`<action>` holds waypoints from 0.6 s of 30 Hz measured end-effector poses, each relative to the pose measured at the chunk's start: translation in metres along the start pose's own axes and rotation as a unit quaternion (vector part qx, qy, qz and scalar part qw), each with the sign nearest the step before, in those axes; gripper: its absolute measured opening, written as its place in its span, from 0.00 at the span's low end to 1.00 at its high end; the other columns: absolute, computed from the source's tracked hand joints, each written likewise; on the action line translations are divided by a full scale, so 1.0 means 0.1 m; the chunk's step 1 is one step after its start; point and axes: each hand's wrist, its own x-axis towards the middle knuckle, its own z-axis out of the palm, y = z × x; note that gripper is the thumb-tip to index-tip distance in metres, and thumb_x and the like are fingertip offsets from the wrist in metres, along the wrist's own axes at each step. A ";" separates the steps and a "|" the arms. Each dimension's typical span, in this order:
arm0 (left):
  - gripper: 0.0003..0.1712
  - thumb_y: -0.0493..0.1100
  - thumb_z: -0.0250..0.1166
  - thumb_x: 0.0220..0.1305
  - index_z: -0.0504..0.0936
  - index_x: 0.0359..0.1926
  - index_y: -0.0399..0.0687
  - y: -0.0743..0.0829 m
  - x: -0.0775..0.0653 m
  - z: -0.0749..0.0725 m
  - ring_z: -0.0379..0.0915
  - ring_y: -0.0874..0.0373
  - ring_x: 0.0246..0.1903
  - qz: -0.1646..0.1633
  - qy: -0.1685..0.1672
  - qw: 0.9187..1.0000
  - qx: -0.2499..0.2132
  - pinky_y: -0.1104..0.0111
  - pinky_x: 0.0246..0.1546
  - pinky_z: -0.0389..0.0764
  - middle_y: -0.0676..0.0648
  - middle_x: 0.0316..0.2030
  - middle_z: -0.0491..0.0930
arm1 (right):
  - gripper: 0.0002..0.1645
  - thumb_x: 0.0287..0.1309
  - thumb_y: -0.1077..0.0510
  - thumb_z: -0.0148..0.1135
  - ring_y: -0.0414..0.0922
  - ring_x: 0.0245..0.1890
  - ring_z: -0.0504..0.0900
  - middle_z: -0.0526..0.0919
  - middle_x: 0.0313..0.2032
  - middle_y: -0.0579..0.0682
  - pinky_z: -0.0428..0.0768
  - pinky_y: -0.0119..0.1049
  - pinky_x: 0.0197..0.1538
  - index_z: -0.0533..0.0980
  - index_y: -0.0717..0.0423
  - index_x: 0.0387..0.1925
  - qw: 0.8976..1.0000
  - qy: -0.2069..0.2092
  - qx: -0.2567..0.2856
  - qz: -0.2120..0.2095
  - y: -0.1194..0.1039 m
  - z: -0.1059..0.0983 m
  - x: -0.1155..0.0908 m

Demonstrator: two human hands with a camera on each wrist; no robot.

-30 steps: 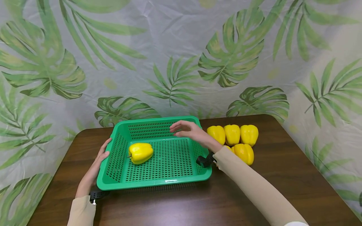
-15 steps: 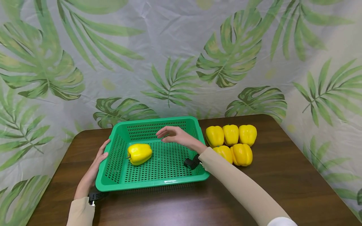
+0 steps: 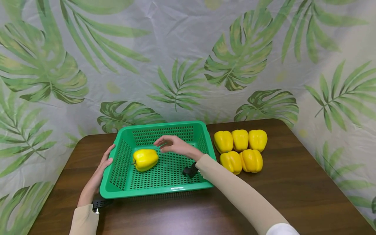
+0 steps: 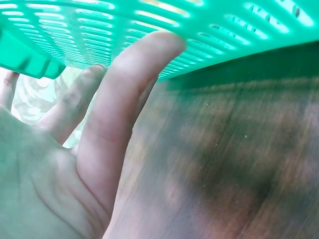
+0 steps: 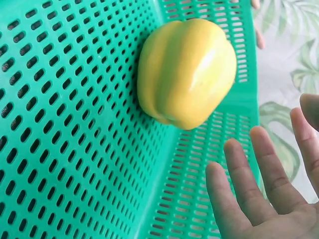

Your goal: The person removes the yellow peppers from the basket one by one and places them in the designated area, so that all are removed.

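One yellow bell pepper (image 3: 145,159) lies on its side in the left half of a green slotted plastic basket (image 3: 158,193), its stem pointing left. My right hand (image 3: 174,144) hovers inside the basket, up and right of that pepper, fingers loosely bent and holding nothing. From the right wrist, the bell pepper (image 5: 187,74) shows apart from the spread fingers (image 5: 241,169). At the basket's left side, my left hand (image 3: 98,171) rests against the outside near the rim. The left wrist view shows its thumb (image 4: 117,94) extended along the slotted wall (image 4: 219,30).
Right of the basket, several yellow bell peppers (image 3: 240,140) stand in two rows on a dark wooden table (image 3: 293,182). A leaf-patterned cloth (image 3: 182,49) hangs behind the table. My right forearm (image 3: 235,192) crosses the basket's front right corner.
My right hand has moved left and slightly down, from the basket's right side toward the bell pepper inside. The left hand, basket and bell peppers stay in place.
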 end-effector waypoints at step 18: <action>0.31 0.53 0.35 0.75 0.38 0.75 0.71 -0.02 -0.02 -0.02 0.67 0.63 0.50 -0.035 0.004 0.999 0.022 0.61 0.42 0.77 0.39 0.69 0.38 | 0.23 0.62 0.68 0.58 0.53 0.66 0.62 0.72 0.61 0.50 0.61 0.45 0.65 0.73 0.58 0.59 0.998 -0.011 -0.059 0.023 0.03 0.13 0.27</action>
